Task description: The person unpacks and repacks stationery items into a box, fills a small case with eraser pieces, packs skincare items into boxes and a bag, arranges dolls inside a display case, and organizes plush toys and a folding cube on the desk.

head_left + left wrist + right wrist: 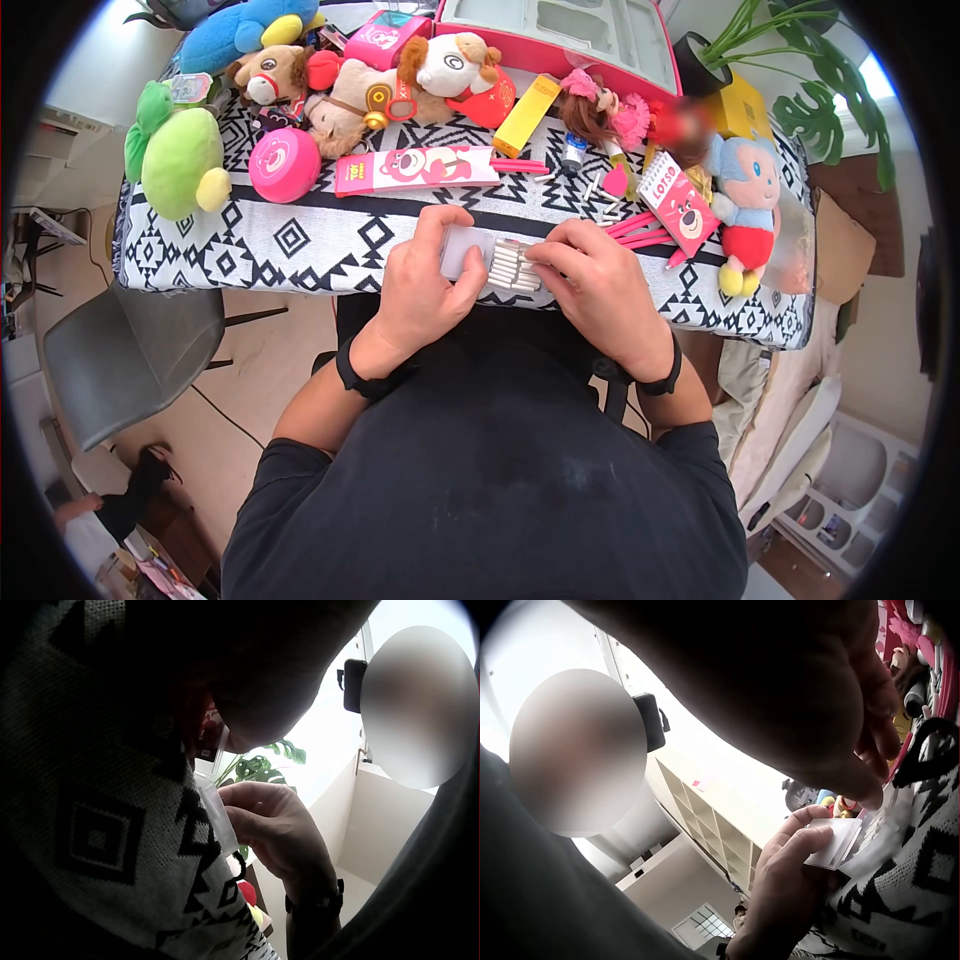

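Note:
A small translucent case [464,250] lies open at the front middle of the patterned cloth, short white sticks [512,268] lined up in its right part. My left hand [420,280] grips the case's left part between thumb and fingers; the right wrist view shows that hand [787,862] with its thumb on the flat clear panel [836,844]. At the right end of the sticks, my right hand [605,290] has thumb and index finger together; whether a stick is between them cannot be told. In the left wrist view, the right hand [277,829] touches the case's edge [217,814].
Loose white sticks [592,187] and pink straws [640,232] lie beyond my right hand, near a Lotso notepad [687,210]. Behind the case are a long pink-and-white box [420,168], a round pink case [285,165] and several plush toys. A green plush [183,160] stands left.

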A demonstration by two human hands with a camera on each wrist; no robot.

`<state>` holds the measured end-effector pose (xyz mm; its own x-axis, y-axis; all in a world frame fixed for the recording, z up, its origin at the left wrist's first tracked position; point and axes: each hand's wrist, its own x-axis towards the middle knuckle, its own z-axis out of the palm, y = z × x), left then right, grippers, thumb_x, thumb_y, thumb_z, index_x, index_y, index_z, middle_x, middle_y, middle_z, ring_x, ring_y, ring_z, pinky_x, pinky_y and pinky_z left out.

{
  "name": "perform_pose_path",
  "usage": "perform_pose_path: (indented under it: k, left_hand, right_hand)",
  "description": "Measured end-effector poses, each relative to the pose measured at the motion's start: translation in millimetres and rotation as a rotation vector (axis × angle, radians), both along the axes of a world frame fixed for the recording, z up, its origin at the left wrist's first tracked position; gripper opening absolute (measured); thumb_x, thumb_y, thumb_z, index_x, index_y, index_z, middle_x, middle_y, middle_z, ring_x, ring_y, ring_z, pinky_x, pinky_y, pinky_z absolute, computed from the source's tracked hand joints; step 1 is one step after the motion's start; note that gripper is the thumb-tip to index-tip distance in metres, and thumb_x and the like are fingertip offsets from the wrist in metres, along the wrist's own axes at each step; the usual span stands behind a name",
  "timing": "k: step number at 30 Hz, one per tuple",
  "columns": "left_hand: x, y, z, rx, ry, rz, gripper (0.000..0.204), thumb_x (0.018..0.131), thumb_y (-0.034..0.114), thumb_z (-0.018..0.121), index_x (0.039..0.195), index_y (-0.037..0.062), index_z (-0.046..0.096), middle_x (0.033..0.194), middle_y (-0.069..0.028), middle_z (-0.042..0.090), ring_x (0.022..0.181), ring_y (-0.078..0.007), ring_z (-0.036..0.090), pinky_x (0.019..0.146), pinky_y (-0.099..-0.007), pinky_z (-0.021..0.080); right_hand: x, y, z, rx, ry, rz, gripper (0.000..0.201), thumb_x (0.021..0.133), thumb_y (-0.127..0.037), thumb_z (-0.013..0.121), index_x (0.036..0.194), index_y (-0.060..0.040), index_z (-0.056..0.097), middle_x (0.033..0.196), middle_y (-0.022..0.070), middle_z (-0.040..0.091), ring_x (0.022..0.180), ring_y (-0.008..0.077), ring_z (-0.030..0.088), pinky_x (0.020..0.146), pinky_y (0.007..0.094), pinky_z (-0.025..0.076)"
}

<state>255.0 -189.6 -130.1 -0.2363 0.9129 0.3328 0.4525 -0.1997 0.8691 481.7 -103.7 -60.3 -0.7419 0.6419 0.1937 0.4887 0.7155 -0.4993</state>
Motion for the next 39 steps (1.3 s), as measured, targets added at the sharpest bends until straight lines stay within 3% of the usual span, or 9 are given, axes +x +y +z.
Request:
perform_pose_path:
  k: [12,20,25,30,39]
  left_hand:
    - [-1,0,1,-0.004,0.009,0.005,0.032,0.1,0.007,0.076,0.129,0.0037,0.062,0.072,-0.006,0.063,0.056,-0.0168,0.062,0.057,-0.036,0.048]
    - [0,0,0,0.012,0.01,0.005,0.033,0.1,0.007,0.076,0.129,0.0035,0.062,0.074,-0.0066,0.062,0.057,-0.0169,0.061,0.057,-0.0361,0.047]
    - [0,0,0,0.0,0.002,0.006,0.033,0.099,0.006,0.076,0.129,0.0028,0.062,0.075,-0.007,0.062,0.059,-0.0172,0.061,0.058,-0.0359,0.048]
    - [0,0,1,0.008,-0.004,0.007,0.032,0.099,0.007,0.076,0.129,0.0028,0.062,0.074,-0.0071,0.062,0.058,-0.0172,0.061,0.059,-0.0357,0.048]
    - [0,-1,1,-0.005,-0.009,0.002,0.033,0.1,0.006,0.076,0.129,0.0031,0.061,0.072,-0.0065,0.061,0.057,-0.017,0.061,0.058,-0.0358,0.047]
  right_hand:
    - [0,2,-5,0.071,0.023,0.031,0.017,0.094,-0.006,0.087,0.11,-0.0045,0.081,0.103,0.0088,0.073,0.097,0.0321,0.074,0.082,0.0444,0.062]
    - [33,62,-5,0.11,0.015,-0.257,0.012,0.097,-0.004,0.084,0.109,-0.004,0.082,0.107,0.0144,0.076,0.101,0.0383,0.077,0.085,0.0469,0.061]
    - [32,60,-12,0.113,-0.067,-0.192,0.013,0.097,-0.012,0.086,0.108,-0.0061,0.083,0.105,0.0123,0.077,0.1,0.0357,0.077,0.086,0.0463,0.062]
    - [24,52,1,-0.045,-0.214,-0.136,0.014,0.095,-0.019,0.088,0.099,-0.0064,0.084,0.098,0.01,0.074,0.097,0.033,0.077,0.083,0.0463,0.062]
    - [19,49,-2,0.092,-0.217,-0.021,0.015,0.094,-0.016,0.089,0.102,-0.0047,0.083,0.102,0.0098,0.074,0.095,0.0336,0.076,0.083,0.0441,0.061]
